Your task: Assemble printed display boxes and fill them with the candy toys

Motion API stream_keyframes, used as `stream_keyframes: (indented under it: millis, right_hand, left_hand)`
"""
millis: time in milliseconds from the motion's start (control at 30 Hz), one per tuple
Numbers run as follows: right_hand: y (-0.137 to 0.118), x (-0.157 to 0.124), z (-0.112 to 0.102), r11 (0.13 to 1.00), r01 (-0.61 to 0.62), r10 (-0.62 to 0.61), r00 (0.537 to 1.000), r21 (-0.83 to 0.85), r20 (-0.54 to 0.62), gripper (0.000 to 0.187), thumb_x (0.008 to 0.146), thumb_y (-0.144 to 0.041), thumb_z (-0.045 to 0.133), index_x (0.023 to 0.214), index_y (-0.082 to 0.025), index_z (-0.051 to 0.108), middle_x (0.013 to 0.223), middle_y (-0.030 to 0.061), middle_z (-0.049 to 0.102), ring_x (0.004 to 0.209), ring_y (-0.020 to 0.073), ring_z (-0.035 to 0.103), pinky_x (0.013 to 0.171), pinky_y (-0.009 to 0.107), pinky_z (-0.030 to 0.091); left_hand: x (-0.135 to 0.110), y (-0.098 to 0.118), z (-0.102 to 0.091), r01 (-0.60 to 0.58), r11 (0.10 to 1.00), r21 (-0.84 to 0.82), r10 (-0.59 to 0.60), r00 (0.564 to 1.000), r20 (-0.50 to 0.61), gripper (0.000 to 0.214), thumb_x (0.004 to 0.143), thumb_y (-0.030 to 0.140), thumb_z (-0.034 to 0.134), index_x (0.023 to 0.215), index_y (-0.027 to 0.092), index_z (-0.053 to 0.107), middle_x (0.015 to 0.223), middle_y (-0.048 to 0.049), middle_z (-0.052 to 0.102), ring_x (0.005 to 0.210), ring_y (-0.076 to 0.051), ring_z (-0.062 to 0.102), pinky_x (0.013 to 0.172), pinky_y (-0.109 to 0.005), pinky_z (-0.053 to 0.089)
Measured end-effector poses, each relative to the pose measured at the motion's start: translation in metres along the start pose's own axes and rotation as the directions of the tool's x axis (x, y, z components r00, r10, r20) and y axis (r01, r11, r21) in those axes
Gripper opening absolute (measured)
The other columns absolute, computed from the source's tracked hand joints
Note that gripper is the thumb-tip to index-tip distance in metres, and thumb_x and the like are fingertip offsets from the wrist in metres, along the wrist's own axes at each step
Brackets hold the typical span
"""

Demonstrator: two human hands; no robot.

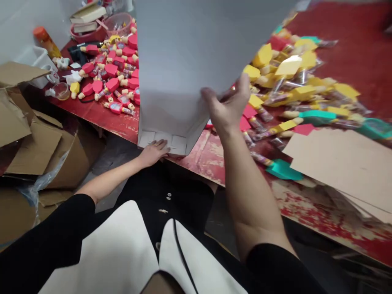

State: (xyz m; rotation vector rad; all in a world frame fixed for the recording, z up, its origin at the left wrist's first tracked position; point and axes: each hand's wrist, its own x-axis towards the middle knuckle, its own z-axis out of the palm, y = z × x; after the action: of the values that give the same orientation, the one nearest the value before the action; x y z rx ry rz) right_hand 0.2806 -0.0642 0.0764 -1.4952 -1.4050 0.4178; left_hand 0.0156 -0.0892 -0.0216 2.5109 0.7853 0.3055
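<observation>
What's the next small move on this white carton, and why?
Probably press the folded end flaps flat with the left hand, while the right hand keeps its grip on the side of the white cardboard carton. The flaps look unsealed, and the carton stands tilted on the edge of the worn red table, so it seems to need steadying.

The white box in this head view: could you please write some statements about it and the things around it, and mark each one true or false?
1. The right hand holds the edge of the white box. True.
2. The left hand holds a red toy. False: it rests on the folded flaps at the end of the box.
3. Red packets lie to the left of the box. True.
4. The table top is blue. False: the table top is red.
</observation>
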Motion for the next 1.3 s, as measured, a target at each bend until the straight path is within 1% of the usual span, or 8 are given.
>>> stream_keyframes:
  millis: [267,367,467,633,767,967,1133,1300]
  right_hand:
    - [0.013,0.045,-0.012,0.965,-0.192,0.206,0.976,-0.179,0.065,0.082,0.092,-0.046,0.069,0.158,-0.012,0.035,0.151,0.0211,0.049,0.137,0.0320,0.053,0.119,0.058,0.042]
    - [0.046,-0.009,-0.075,0.903,-0.090,0.037,0.990,-0.420,-0.133,0.065,0.100,-0.051,0.051,0.157,-0.022,0.039,0.159,0.0144,0.041,0.148,0.0286,0.040,0.125,0.056,0.032]
    - [0.089,-0.092,-0.147,0.672,-0.360,0.083,0.905,-0.647,-0.416,0.089,0.089,-0.067,0.058,0.153,-0.007,0.040,0.155,0.0294,0.039,0.146,0.0367,0.040,0.119,0.063,0.035]
    - [0.121,-0.174,-0.199,0.565,-0.384,0.168,0.920,-0.730,-0.353,0.062,0.095,-0.047,0.051,0.136,-0.001,0.056,0.140,0.0336,0.055,0.135,0.0414,0.054,0.106,0.060,0.047]
    - [0.072,-0.203,-0.179,0.545,-0.316,-0.050,0.912,-0.776,-0.407,0.051,0.097,-0.025,0.040,0.144,-0.015,0.058,0.148,0.0205,0.055,0.145,0.0372,0.047,0.117,0.063,0.038]
    - [-0.019,-0.272,-0.095,0.626,0.176,-0.360,0.929,-0.760,-0.082,0.063,0.095,-0.023,0.054,0.152,-0.051,0.045,0.149,-0.0005,0.057,0.145,0.0316,0.049,0.122,0.068,0.034]
    - [-0.051,-0.286,-0.055,0.946,-0.187,0.012,0.836,-0.264,-0.549,0.069,0.100,-0.026,0.042,0.164,-0.040,0.023,0.163,0.0112,0.037,0.146,0.0331,0.047,0.110,0.064,0.051]
    - [-0.054,-0.263,-0.041,0.960,-0.278,0.258,0.852,0.025,-0.454,0.065,0.103,-0.032,0.037,0.164,-0.026,0.014,0.150,0.0204,0.050,0.136,0.0273,0.058,0.104,0.050,0.059]
  left_hand:
    - [0.003,0.000,-0.022,-0.091,0.963,0.253,0.071,0.994,0.086,0.034,0.104,0.032,0.044,0.125,0.018,0.068,0.149,-0.0211,0.057,0.143,-0.032,0.053,0.114,-0.050,0.048]
    - [0.017,-0.002,-0.024,-0.141,0.952,0.272,0.116,0.988,0.104,0.036,0.104,0.033,0.043,0.127,0.018,0.069,0.151,-0.0202,0.055,0.146,-0.032,0.051,0.117,-0.051,0.046]
    - [0.029,0.004,-0.023,-0.178,0.951,0.254,0.145,0.979,0.146,0.038,0.105,0.032,0.042,0.128,0.017,0.068,0.151,-0.0196,0.055,0.147,-0.032,0.049,0.118,-0.051,0.045]
    - [0.035,0.025,-0.027,-0.122,0.988,0.096,0.116,0.991,0.064,0.040,0.100,0.039,0.056,0.130,0.016,0.067,0.150,-0.0169,0.057,0.148,-0.034,0.047,0.124,-0.057,0.036]
    - [0.032,0.085,-0.034,-0.033,0.895,-0.445,-0.045,0.985,-0.165,0.042,0.098,0.051,0.058,0.123,0.020,0.071,0.138,-0.0133,0.067,0.133,-0.028,0.061,0.119,-0.050,0.046]
    - [0.047,0.171,-0.025,0.163,0.118,-0.980,-0.201,0.970,0.137,0.069,0.073,0.059,0.085,0.125,0.019,0.065,0.123,-0.0123,0.074,0.107,-0.022,0.073,0.095,-0.034,0.059]
    - [0.034,0.158,-0.017,0.126,0.045,-0.991,-0.411,0.906,0.096,0.058,0.066,0.049,0.092,0.110,0.019,0.069,0.110,-0.0074,0.077,0.097,-0.017,0.072,0.095,-0.033,0.057]
    - [0.000,0.144,-0.014,0.183,0.075,-0.980,-0.442,0.888,0.132,0.053,0.073,0.049,0.087,0.108,0.017,0.065,0.107,-0.0082,0.076,0.099,-0.019,0.072,0.094,-0.032,0.057]
